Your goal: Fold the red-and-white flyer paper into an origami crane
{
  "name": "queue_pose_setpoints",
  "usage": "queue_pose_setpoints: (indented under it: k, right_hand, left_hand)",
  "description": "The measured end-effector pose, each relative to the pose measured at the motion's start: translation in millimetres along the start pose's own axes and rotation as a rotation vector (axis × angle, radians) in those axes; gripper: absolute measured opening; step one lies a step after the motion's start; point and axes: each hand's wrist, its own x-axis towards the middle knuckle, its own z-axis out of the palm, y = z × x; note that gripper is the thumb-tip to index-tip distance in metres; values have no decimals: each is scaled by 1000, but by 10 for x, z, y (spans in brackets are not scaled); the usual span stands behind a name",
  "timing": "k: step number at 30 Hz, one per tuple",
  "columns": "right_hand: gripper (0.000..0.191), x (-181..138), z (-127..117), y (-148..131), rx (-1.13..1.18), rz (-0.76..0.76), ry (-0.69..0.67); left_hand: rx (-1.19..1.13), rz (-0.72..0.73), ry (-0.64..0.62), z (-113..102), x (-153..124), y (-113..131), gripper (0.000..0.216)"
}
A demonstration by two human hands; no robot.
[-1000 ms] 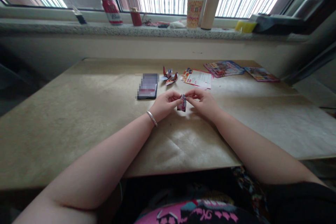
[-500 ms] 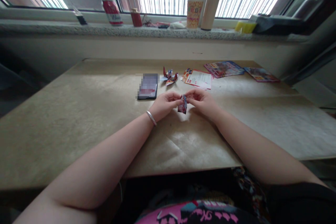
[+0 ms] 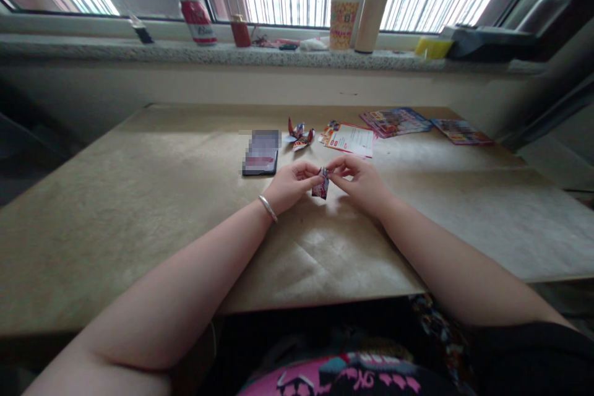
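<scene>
Between my hands, just above the table, is a small piece of folded printed paper (image 3: 320, 187) in dark, red and white colours. My left hand (image 3: 294, 184) pinches its left side between thumb and fingers; a silver bangle (image 3: 268, 208) circles that wrist. At its upper right edge, the thumb and forefinger of my right hand (image 3: 355, 179) are closed on the paper. Beyond my hands lies a folded paper figure (image 3: 301, 136) with pointed red and patterned tips. A phone (image 3: 261, 153) rests to the left of it.
A white sheet with printed papers (image 3: 350, 139) lies behind my right hand. Farther right are a stack of colourful printed sheets (image 3: 394, 122) and another pile (image 3: 461, 131). On the windowsill (image 3: 278, 59) stand a red can (image 3: 198, 23), a red bottle (image 3: 240, 31) and a patterned cup (image 3: 343, 21).
The folded paper has shifted slightly left and turned a little. My right hand's fingertips have moved slightly along its upper edge. The things on the table stay where they were.
</scene>
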Motion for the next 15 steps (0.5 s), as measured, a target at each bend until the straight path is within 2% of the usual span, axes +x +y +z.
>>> queue_pose_setpoints:
  k: [10, 15]
  right_hand:
    - [14, 18, 5, 86, 138, 104, -123]
    - [13, 28, 12, 119, 143, 111, -112]
  left_hand:
    - [-99, -35, -102, 12, -34, 25, 38]
    - [-91, -8, -111, 17, -33, 20, 35]
